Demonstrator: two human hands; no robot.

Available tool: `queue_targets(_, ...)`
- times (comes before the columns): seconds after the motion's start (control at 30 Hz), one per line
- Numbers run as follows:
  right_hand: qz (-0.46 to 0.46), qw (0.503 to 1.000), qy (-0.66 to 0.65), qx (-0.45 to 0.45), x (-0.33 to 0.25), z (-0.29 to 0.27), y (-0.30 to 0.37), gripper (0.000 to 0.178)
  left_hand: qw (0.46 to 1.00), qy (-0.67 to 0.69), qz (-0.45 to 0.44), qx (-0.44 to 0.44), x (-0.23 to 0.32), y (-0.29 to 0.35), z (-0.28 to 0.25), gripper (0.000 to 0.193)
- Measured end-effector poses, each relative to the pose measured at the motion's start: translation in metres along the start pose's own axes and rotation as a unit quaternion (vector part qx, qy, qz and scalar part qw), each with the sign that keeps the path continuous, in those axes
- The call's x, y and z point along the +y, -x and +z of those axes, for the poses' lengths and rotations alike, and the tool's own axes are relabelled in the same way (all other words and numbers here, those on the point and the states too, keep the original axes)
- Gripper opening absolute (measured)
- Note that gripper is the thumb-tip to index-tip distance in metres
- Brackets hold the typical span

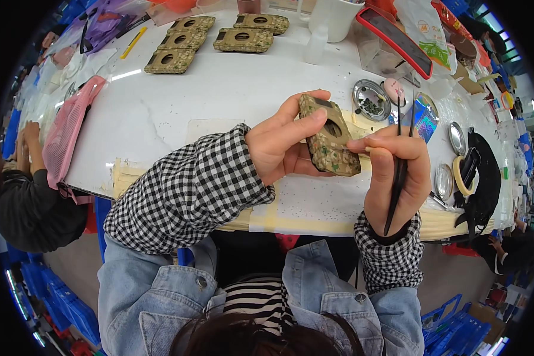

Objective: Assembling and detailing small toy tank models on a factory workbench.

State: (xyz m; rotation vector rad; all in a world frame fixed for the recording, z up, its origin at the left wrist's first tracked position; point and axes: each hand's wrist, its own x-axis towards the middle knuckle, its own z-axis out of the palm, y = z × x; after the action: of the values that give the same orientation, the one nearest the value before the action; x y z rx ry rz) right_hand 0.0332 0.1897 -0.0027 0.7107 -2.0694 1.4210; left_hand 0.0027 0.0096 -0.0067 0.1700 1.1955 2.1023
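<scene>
My left hand [277,142] holds a camouflage-patterned model tank hull [342,155], tilted, with its round opening facing up. The left thumb lies across the hull's top beside that hole. My right hand [410,163] has black tweezers [395,199] tucked in its grasp, their tips pointing away from me. The right thumb and forefinger are pinched together at the hull's right edge. Whether a small part sits between those fingertips is too small to tell. Beyond the right hand lies a round metal tin [371,99] with small dark green pieces in it.
Several matching hulls [182,40] stand at the far left and middle. A red-cased phone [394,43] leans on a clear box at the far right. A white bottle [316,45], a pink mesh pouch [74,127], a tape roll [460,176] and a black bag [486,178] lie around.
</scene>
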Motion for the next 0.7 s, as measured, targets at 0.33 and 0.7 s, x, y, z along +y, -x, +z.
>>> queue_targets(0.33, 0.001, 1.0, -0.002, 0.004, 0.0004, 0.0008, -0.0003, 0.008, 1.0, 0.009, 0.002, -0.003, -0.0008, 0.0, -0.0005, 0.053)
queue_targets(0.7, 0.045, 0.997, -0.068, 0.007, -0.0017, 0.0015, 0.0016, 0.006, 1.0, 0.011, -0.001, -0.001, 0.0004, 0.0006, 0.0007, 0.053)
